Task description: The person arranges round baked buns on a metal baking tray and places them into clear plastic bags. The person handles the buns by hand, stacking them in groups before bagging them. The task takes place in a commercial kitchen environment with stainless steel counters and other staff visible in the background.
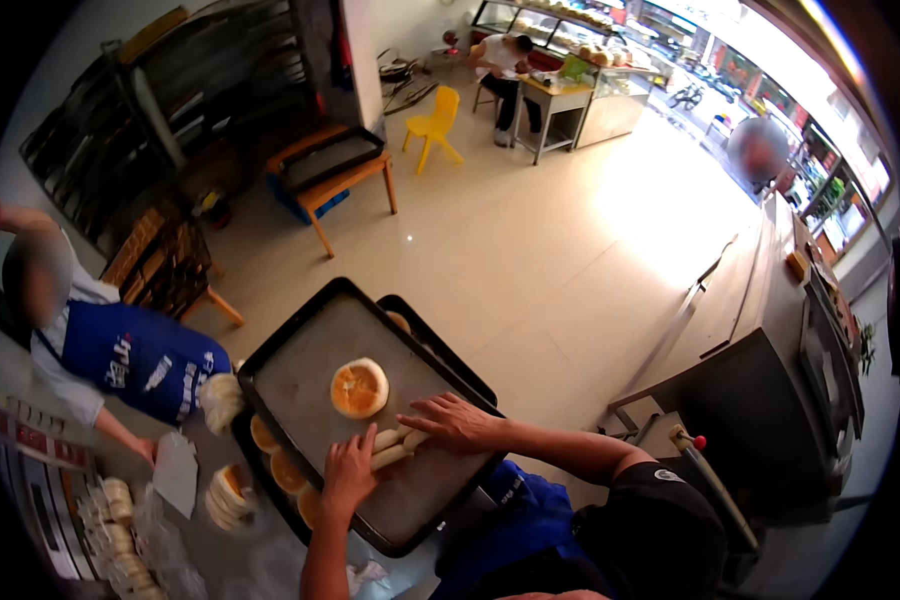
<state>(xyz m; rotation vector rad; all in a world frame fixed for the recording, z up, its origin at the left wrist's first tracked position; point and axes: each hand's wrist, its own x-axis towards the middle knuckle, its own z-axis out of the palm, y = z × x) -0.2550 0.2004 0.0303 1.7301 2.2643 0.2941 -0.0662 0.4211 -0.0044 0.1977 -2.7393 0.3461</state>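
A black-rimmed metal baking tray (pixel 300 337) lies before me, tilted in the view. Near its middle rests a round flat bread (pixel 360 388) with a browned top. Several pale round flat breads (pixel 391 448), standing on edge in a short row, lie between my hands on the tray. My left hand (pixel 351 469) touches the row's left end, fingers bent around it. My right hand (pixel 454 422) is at the other end, its fingers spread over the breads. Whether either hand bears any weight of the row cannot be told.
Under the tray, another black tray (pixel 270 480) holds browned round breads. A co-worker in a blue apron (pixel 139 360) stands at the left, one hand by a white flat sheet (pixel 175 474). Bagged breads (pixel 225 499) stand nearby. A metal-sided machine (pixel 727 375) is at the right.
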